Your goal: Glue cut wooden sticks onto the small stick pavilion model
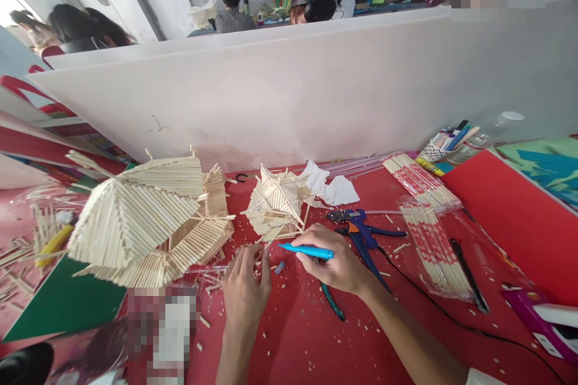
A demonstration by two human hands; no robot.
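My right hand [332, 258] grips a bright blue pen [311, 251], its tip pointing left toward my other hand. My left hand [246, 283] is curled on the near side of a small model [277, 198] built of pale wooden sticks. Its thumb and fingers come together, but what lies between them is too small to make out. A little grey-blue block [280, 267] lies on the table between my hands. To the left stands a bigger stick model [144, 210] with a wide, pointed roof.
Right of my hands lie a blue glue gun [356, 219], pliers with a dark green handle [333, 302], wrapped bundles of sticks [433, 246] and a black cutter [469, 277]. A white board [289, 96] stands behind the red table [307, 343]. Several people sit beyond it.
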